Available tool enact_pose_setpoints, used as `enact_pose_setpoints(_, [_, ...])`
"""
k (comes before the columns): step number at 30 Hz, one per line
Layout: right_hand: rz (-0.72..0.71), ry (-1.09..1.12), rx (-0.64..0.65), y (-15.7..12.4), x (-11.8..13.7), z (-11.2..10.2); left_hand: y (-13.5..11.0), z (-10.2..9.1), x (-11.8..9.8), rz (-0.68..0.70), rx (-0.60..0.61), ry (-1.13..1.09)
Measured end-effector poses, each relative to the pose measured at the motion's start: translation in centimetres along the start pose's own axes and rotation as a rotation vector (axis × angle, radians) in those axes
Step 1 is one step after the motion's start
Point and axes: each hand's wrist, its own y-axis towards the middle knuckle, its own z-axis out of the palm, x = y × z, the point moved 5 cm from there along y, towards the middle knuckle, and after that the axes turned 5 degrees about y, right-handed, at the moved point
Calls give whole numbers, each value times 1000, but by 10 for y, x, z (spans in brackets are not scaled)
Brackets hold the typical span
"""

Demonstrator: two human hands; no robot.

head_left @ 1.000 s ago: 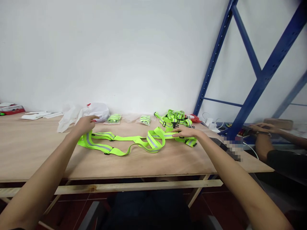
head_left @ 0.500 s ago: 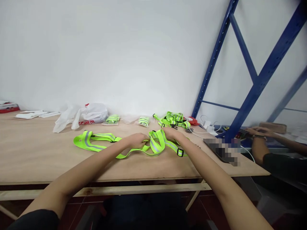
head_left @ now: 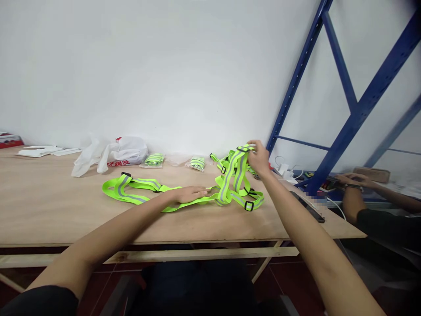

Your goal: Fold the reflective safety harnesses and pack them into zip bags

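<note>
A neon-yellow reflective strap harness [head_left: 138, 188] with grey stripes and black buckles lies stretched across the wooden table [head_left: 49, 206]. My left hand [head_left: 189, 193] lies flat on the middle of the harness, fingers stretched out, pressing it down. My right hand [head_left: 258, 156] is closed on the right end of the harness and holds it lifted above the table, with loops hanging down to the board.
A heap of more neon harnesses [head_left: 230, 161] lies behind my right hand. Two small bagged harnesses [head_left: 154, 160] and a white plastic bag [head_left: 126, 151] sit near the wall. A blue steel rack [head_left: 348, 101] rises at right, where another person's hands [head_left: 350, 180] work.
My right hand has risen from the table, lifting the harness's right end. My left hand has opened and now lies flat on the strap's middle.
</note>
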Motion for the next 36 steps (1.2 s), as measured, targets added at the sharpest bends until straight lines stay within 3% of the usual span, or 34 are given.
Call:
enact_pose_setpoints(5, [-122, 208, -232, -29, -4, -68, 5, 1, 21, -58, 6, 83])
enact_pose_setpoints(9, [-119, 181, -239, -75, -32, -97, 5, -2, 43, -147, 13, 151])
enact_pose_setpoints(11, [-53, 174, -135, -99, -57, -95, 6, -4, 52, -184, 12, 175])
enact_pose_setpoints(14, [-27, 135, 132, -131, -85, -81, 8, -9, 60, -219, 1, 194])
enact_pose_setpoints(19, [15, -41, 507, -163, -99, -72, 5, -26, 53, -240, -70, 152])
enact_pose_setpoints(22, [42, -70, 641, -163, -91, -78, -3, -41, 37, -227, -142, 100])
enact_pose_setpoints(27, [-14, -29, 454, -143, -48, -75, -13, -49, -1, -149, -152, 49])
enact_pose_setpoints(30, [-90, 69, 451, -141, -5, -49, -13, -39, -30, -32, -96, 23])
enact_pose_setpoints(34, [-114, 115, 653, -155, 36, -1, -16, -25, -57, 179, -10, -62])
enact_pose_setpoints(36, [-140, 137, 710, -163, 44, 16, -16, -19, -58, 194, -14, -100])
